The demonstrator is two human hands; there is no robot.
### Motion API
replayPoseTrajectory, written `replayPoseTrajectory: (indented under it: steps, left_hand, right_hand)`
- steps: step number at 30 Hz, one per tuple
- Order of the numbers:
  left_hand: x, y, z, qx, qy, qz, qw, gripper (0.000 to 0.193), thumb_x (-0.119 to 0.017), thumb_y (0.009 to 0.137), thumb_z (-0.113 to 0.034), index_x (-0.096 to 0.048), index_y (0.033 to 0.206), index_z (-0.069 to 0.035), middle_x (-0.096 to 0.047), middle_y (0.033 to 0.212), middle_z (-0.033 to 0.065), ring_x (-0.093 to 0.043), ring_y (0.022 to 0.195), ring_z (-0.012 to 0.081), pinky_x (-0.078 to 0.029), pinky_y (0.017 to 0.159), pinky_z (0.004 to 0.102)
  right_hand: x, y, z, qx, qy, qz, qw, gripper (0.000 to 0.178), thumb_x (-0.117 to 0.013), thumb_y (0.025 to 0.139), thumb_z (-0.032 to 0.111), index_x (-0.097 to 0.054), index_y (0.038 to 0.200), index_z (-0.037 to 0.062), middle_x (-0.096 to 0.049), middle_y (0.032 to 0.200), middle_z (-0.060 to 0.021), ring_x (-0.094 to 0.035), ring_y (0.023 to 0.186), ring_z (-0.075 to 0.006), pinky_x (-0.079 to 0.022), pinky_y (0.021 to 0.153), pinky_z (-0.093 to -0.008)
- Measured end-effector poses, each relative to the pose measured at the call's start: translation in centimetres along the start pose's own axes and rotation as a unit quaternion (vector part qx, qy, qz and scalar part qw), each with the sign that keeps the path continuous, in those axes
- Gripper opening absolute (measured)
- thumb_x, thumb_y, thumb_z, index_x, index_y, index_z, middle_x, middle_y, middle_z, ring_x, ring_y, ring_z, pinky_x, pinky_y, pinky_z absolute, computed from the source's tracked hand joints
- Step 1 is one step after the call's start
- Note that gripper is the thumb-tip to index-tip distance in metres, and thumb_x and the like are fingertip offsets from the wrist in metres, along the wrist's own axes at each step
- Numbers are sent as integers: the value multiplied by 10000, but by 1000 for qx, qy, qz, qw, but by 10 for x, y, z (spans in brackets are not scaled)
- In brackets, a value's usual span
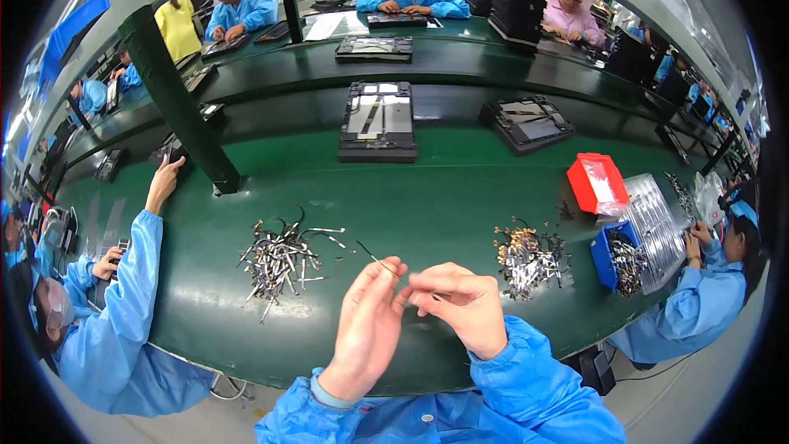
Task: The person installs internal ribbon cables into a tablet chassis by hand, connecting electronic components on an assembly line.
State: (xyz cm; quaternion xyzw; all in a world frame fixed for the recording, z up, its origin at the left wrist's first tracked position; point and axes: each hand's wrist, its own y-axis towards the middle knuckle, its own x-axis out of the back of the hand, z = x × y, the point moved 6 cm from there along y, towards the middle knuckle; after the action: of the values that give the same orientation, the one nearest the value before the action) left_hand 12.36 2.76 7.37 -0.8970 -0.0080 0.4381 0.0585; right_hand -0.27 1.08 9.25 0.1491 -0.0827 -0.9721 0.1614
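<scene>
My left hand [371,312] is pinched on a thin dark flexible strip [374,256], which sticks out from the fingertips up and to the left. Close against it, my right hand [467,302] has its thumb and fingers pressed together; whatever they grip is hidden. Both hands are above the green tabletop [197,279] near its front edge. To their left lies a loose pile of dark and silvery strips [281,261], like small flex cables. On the right there is a second pile [530,263] of similar small pieces, with copper-coloured ends.
A red bin [585,185], a blue bin [610,259] full of small parts and a clear plastic tray [657,230] stand at the right. Black device stacks [378,148] sit farther back. A green post [177,99] rises at left. Co-workers sit on both sides and opposite.
</scene>
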Motion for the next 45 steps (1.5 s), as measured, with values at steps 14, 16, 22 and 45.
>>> replayPoseTrajectory:
  steps: [14, 16, 22, 45]
  left_hand:
    - [-40, -36, 42, 145, 469, 186, 851, 333, -407, 1034, -159, -529, 1270, 42, -671, 1105, 158, -656, 1029, 216, -527, 910, 326]
    - [-49, -43, 51, 166, 517, 214, 812, 281, -457, 1004, -59, -556, 1254, 19, -697, 1021, 139, -685, 946, 195, -552, 862, 306]
    - [-47, -44, 53, 163, 478, 204, 839, 239, -463, 994, -41, -599, 1162, 62, -704, 1030, 136, -695, 941, 198, -560, 849, 314]
    - [-44, -64, 67, 127, 458, 186, 860, 310, -433, 998, -24, -438, 1301, 41, -704, 1004, 193, -705, 920, 240, -572, 815, 326]
  right_hand:
    - [71, -20, 49, -40, -336, 117, 934, 220, -651, 883, 85, -646, 1090, 10, -686, 913, -152, -688, 802, -246, -555, 717, -332]
    - [70, -23, 52, -9, -337, 106, 935, 314, -645, 874, 53, -612, 1186, 38, -680, 912, -155, -681, 800, -261, -551, 718, -353]
    - [60, -58, 70, 193, -371, -31, 908, 361, -662, 819, -26, -644, 1176, 31, -676, 941, -125, -659, 813, -256, -544, 733, -342]
    - [71, -83, 52, 243, -356, -14, 902, 206, -736, 775, 16, -741, 979, 43, -685, 906, -90, -670, 775, -214, -544, 675, -310]
